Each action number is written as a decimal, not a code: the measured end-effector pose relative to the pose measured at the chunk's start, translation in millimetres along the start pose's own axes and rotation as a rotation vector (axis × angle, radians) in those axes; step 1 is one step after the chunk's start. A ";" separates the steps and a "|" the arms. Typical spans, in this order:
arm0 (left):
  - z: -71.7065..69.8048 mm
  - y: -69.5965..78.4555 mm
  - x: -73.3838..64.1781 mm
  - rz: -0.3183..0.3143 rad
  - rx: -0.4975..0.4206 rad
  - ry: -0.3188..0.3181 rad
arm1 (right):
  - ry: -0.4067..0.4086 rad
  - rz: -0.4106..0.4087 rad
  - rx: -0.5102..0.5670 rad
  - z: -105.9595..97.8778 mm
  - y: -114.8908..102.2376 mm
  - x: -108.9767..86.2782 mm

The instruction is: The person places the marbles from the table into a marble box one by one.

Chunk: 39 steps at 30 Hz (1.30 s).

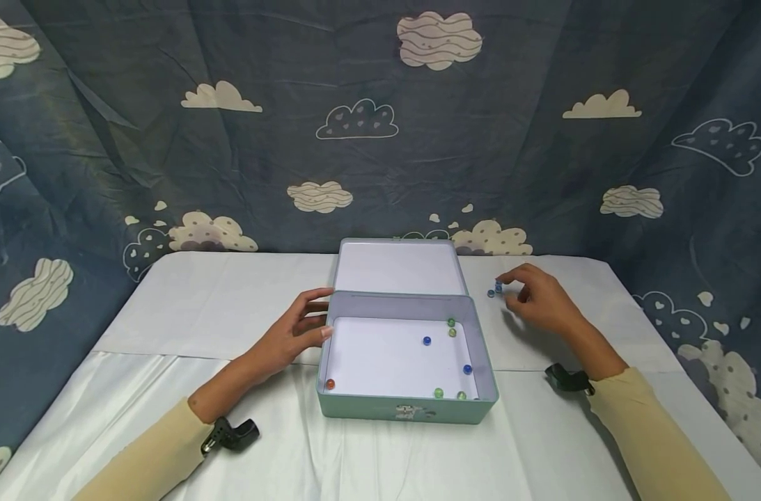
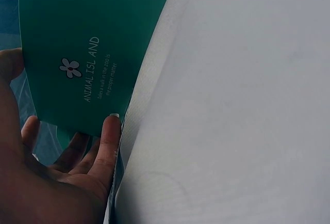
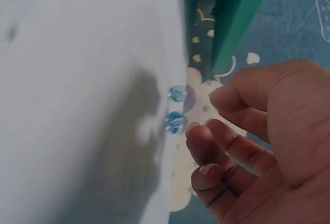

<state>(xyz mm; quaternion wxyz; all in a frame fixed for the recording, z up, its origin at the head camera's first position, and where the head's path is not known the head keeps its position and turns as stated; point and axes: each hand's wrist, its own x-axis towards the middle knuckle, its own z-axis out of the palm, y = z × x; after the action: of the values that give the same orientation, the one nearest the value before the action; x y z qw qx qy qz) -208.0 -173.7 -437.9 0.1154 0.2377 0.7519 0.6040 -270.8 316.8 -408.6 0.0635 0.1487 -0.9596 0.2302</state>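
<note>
A green tin box [image 1: 380, 408] with a pale inside stands at the middle of the table, its lid [image 1: 399, 266] tipped back behind it. My left hand [image 1: 287, 335] rests its fingers against the box's left wall, printed "ANIMAL ISLAND" in the left wrist view. Right of the box, my right hand [image 1: 541, 298] hovers over several blue marbles [image 1: 491, 293], thumb and forefinger apart, forefinger tip close to one marble. Two clear blue marbles [image 3: 175, 122] lie just beyond those fingertips in the right wrist view. Nothing shows between the fingers.
Inside the box are blue marbles [image 1: 427, 341], several green marbles [image 1: 438, 393] and one orange marble [image 1: 330, 384] at the front left corner. White cloth covers the table [image 1: 198, 306]. A dark cloud-patterned curtain [image 1: 280, 69] hangs behind and at the sides.
</note>
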 end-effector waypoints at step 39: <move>1.3 1.6 -0.3 -0.010 0.001 0.002 | -0.091 0.089 -0.030 15.4 16.6 2.0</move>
<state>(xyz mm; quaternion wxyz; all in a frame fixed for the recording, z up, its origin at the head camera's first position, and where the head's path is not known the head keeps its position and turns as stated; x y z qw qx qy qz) -206.7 -172.5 -436.7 0.1173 0.2334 0.7534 0.6034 -278.8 323.4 -428.8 0.0117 0.1150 -0.9705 0.2115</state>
